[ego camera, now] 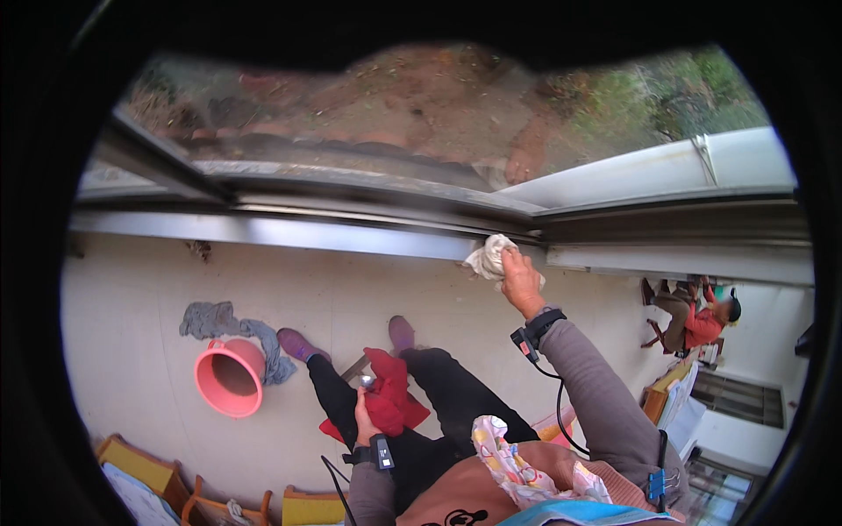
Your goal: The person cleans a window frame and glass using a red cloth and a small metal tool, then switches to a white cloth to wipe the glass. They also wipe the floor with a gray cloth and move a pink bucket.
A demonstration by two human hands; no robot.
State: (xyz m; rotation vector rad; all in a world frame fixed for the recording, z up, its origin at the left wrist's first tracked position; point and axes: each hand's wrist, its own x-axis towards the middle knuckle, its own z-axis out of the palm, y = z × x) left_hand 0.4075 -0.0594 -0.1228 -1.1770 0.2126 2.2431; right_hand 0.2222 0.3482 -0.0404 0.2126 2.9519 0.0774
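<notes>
My right hand [524, 281] grips a crumpled off-white cloth [490, 258] at the right end of the pale window ledge [355, 239], just below the corner of the dark metal window frame [388, 212]. Lower down, in front of my legs, my left hand [366, 421] holds a bunched red cloth [387, 398]. A small shiny object [366, 380] shows by the left thumb; what it is I cannot tell. The window glass [421, 112] gives a faint reflection of an arm and hand over the bare earth outside.
On the pale floor [164, 276] a pink plastic bucket [206, 375] stands left of my feet, a wet-looking grey cloth [212, 319] against it. Wooden seats [141, 463] line the lower left. At the far right a person in red [704, 322] sits on a low stool.
</notes>
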